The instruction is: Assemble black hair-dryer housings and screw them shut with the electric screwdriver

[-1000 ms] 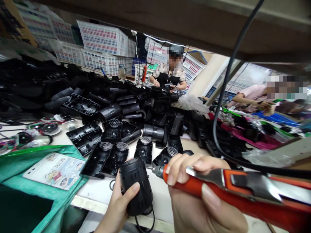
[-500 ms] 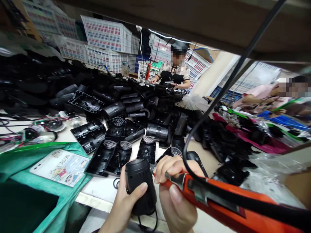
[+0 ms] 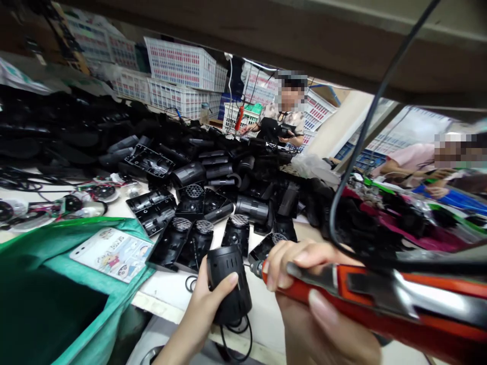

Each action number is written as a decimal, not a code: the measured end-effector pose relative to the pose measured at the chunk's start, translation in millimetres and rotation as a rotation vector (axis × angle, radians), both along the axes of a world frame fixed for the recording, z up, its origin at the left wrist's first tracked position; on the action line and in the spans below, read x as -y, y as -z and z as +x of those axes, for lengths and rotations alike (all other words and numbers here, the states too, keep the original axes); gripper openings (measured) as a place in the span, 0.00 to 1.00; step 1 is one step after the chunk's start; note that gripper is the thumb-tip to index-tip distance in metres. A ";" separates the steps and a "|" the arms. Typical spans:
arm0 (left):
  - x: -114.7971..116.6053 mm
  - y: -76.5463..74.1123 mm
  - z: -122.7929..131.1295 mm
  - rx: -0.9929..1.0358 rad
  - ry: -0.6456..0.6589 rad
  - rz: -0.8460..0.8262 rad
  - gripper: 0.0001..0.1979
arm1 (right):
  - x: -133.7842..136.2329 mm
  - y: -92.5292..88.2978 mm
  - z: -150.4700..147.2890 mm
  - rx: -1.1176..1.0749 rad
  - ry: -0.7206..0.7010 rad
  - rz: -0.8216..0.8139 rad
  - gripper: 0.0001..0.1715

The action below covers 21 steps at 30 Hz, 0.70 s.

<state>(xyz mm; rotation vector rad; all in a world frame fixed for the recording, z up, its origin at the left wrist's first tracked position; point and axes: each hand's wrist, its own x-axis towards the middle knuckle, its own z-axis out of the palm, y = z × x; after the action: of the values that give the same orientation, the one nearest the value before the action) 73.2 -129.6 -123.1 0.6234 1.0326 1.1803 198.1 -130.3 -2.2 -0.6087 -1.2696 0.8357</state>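
Observation:
My left hand (image 3: pixel 207 300) grips a black cylindrical plastic housing (image 3: pixel 229 284) with slots near its top, thumb across its front. A black cable (image 3: pixel 249 337) loops below the housing, over the table's front edge. In my right hand (image 3: pixel 304 274) is a red electric screwdriver (image 3: pixel 361 299), lying nearly level with its metal nose pointing left. The nose is close to the housing's upper right side; a narrow gap seems to separate them. Beyond both hands lie open black half-shells (image 3: pixel 201 233) with round honeycomb grilles.
A heap of black plastic parts (image 3: pixel 205 167) covers the table's back. At left are wired round components (image 3: pixel 72 203) and a green cloth bag (image 3: pixel 49 284) with a phone (image 3: pixel 112 253) on it. A dark cable (image 3: pixel 365 142) hangs at right. Two people (image 3: pixel 285 116) sit across, before white crates (image 3: pixel 182 66).
My right hand and the screwdriver have drawn back to the right, away from the housing. The housing stays in my left hand, and the whole view has shifted slightly.

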 end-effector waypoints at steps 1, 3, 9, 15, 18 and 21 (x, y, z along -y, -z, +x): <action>-0.9 0.5 -0.3 0.002 0.005 0.008 0.36 | -0.1 -4.1 -1.4 -0.007 -0.030 0.025 0.07; -2.1 2.0 -1.2 0.002 0.043 0.039 0.35 | -3.2 -6.2 -8.1 -0.033 -0.077 0.052 0.07; -3.3 0.9 -2.4 0.003 0.091 0.091 0.33 | -18.0 20.2 -34.5 -0.128 -0.086 0.044 0.07; -3.8 -9.2 0.9 0.035 0.081 0.068 0.32 | -21.8 34.1 -33.4 -0.087 -0.065 0.075 0.06; -3.7 -11.4 0.9 0.036 0.121 0.068 0.28 | -21.2 36.0 -29.5 -0.088 -0.051 0.083 0.07; -3.8 -10.7 0.9 0.030 0.127 0.057 0.27 | -20.5 39.1 -28.7 -0.115 -0.043 0.096 0.08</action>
<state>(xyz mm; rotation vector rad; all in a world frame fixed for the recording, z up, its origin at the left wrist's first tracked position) 74.1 -125.8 -112.4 0.7043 0.9234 1.1076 169.4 -109.8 -41.3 -0.4518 -1.2137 0.8287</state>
